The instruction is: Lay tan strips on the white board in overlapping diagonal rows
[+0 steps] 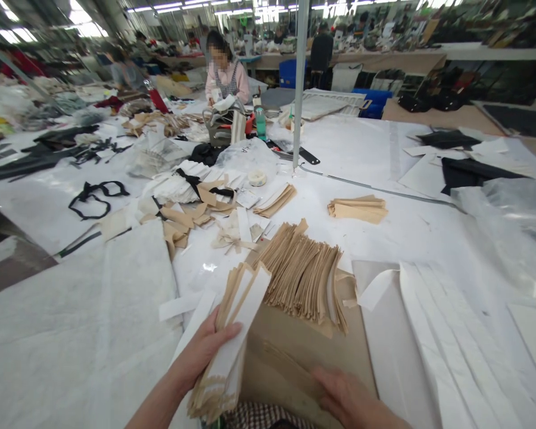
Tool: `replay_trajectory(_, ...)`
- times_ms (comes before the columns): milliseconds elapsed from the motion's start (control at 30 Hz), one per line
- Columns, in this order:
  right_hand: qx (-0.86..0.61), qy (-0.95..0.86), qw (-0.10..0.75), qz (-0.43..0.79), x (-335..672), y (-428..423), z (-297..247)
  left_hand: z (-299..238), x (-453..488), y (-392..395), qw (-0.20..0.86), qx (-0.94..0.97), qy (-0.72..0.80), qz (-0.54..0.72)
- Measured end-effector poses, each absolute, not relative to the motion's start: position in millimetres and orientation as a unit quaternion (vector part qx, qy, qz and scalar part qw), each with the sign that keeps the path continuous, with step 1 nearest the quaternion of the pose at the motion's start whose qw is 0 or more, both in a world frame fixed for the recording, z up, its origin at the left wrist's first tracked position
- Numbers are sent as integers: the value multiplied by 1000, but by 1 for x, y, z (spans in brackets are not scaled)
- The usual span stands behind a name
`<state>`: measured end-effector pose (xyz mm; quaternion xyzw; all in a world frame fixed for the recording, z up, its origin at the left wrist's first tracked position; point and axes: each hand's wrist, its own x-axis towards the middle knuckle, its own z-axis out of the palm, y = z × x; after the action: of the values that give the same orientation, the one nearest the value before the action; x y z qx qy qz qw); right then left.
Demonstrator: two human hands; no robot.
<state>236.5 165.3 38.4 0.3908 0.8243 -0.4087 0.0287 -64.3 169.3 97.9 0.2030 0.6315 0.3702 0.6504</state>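
My left hand (pixel 203 348) is closed around a thick bundle of tan strips with white backing (pixel 234 325), thumb across the top white strip. My right hand (pixel 346 396) lies low at the bottom edge on a tan sheet (pixel 295 351), fingers pointing left over some loose tan strips (pixel 290 369); whether it grips them I cannot tell. Just beyond both hands a fanned pile of tan strips (pixel 306 274) rests on the white table (pixel 406 232).
White fabric (pixel 71 322) lies left, long white strips (pixel 446 333) right. Smaller tan stacks (pixel 358 208), (pixel 276 199), scraps, black straps (pixel 96 196) and a tape roll (pixel 256 177) are farther back. A metal pole (pixel 300 83) stands mid-table. A person in pink (pixel 227 74) works opposite.
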Motion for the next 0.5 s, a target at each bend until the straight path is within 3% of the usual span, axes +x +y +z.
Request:
replay_trajectory(33, 363, 821, 50, -439, 243, 175, 55, 98, -66, 171, 654, 218, 629, 360)
replay_trajectory(200, 244, 864, -9, -441, 247, 220, 135, 99, -64, 185, 685, 307, 584, 310)
replay_trajectory(500, 204, 953, 109, -197, 179, 263, 160, 103, -29, 202, 719, 446, 475, 241)
